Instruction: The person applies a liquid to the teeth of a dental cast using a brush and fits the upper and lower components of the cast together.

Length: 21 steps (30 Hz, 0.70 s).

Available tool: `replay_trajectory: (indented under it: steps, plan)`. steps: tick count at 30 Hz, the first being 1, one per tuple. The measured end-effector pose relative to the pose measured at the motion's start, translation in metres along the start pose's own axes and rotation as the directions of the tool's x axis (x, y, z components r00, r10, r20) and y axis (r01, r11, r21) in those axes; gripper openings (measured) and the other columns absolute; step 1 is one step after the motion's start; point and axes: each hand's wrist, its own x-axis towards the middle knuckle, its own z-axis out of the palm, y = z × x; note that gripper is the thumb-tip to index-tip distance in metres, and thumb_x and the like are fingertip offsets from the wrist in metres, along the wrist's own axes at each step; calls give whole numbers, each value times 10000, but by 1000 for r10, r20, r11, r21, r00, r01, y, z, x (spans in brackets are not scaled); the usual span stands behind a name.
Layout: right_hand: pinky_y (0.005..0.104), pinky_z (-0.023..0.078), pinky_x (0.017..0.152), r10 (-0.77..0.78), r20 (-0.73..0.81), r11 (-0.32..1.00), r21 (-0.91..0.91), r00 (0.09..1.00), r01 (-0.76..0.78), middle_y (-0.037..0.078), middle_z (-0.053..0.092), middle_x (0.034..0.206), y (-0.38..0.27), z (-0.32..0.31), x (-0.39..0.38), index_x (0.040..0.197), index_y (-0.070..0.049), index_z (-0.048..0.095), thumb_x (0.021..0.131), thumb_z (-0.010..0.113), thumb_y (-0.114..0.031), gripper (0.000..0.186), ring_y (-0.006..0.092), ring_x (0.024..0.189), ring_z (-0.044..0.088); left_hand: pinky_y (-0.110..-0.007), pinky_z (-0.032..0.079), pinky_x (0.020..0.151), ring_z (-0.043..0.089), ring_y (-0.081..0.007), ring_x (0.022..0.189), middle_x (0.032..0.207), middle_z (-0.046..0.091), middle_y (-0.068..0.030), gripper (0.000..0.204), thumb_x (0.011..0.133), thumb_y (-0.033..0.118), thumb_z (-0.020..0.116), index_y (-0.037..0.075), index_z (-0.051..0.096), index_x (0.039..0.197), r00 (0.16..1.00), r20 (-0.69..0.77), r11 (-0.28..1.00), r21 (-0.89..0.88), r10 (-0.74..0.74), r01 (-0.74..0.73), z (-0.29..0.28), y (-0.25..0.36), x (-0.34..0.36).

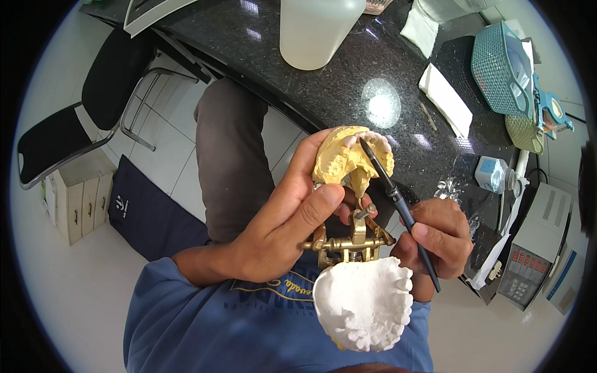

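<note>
My left hand (280,224) is closed around a yellow plaster dental cast (334,163), which is fixed to a brass dental articulator (351,244). Pale pinkish-white teeth (376,138) line part of its front arch. Hinged open below, a white plaster dental cast (357,301) hangs from the same articulator over my lap. Between thumb and fingers, my right hand (440,239) grips a slim dark brush (407,214). Its black pointed tip touches or nearly touches the front teeth of the yellow cast. My left fingers behind the cast are partly hidden.
A dark speckled countertop (311,93) holds a translucent white jug (317,31), a folded white tissue (446,101), a teal basket (502,68) and a small clear jar (492,174). A grey control box (536,245) stands at the right. Behind on the left are a black chair (115,78) and drawers (81,199).
</note>
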Motion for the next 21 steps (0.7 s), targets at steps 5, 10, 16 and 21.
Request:
replay_trajectory:
  steps: [5, 10, 16, 21]
  plan:
    - [294, 545, 502, -4, 1, 1000, -1, 1000, 4, 84, 605, 732, 0, 0, 1, 953, -44, 600, 749, 770, -24, 266, 198, 610, 641, -300, 481, 857, 573, -226, 1072, 1313, 444, -216, 644, 1029, 343, 360, 51, 22, 1492, 1000, -4, 1000, 2, -1, 1, 0, -1, 0]
    - [298, 546, 499, -9, 3, 1000, -23, 1000, 9, 86, 606, 728, 0, -1, 1, 948, -42, 600, 756, 765, -27, 254, 201, 604, 641, -283, 487, 843, 576, -213, 1056, 1295, 462, -226, 640, 1030, 343, 356, 50, 23, 1492, 1000, 7, 1000, 6, -27, 27, 0, 3, -1]
    - [296, 542, 495, 0, -25, 1000, 1, 1000, 0, 82, 607, 716, 0, -1, -1, 939, -44, 602, 755, 762, -24, 243, 201, 596, 642, -263, 479, 836, 583, -163, 957, 1216, 509, -284, 618, 1033, 343, 346, 64, 41, 1493, 997, -80, 1000, -2, 4, -4, 6, 2, 0]
    - [291, 536, 490, 4, -27, 1000, -23, 1000, -5, 82, 607, 714, 0, 1, 0, 939, -46, 601, 750, 762, -22, 250, 198, 595, 638, -256, 474, 824, 566, -142, 913, 1220, 509, -278, 627, 1030, 341, 359, 54, 47, 1492, 998, -34, 998, -34, -46, 45, 5, 7, 0]
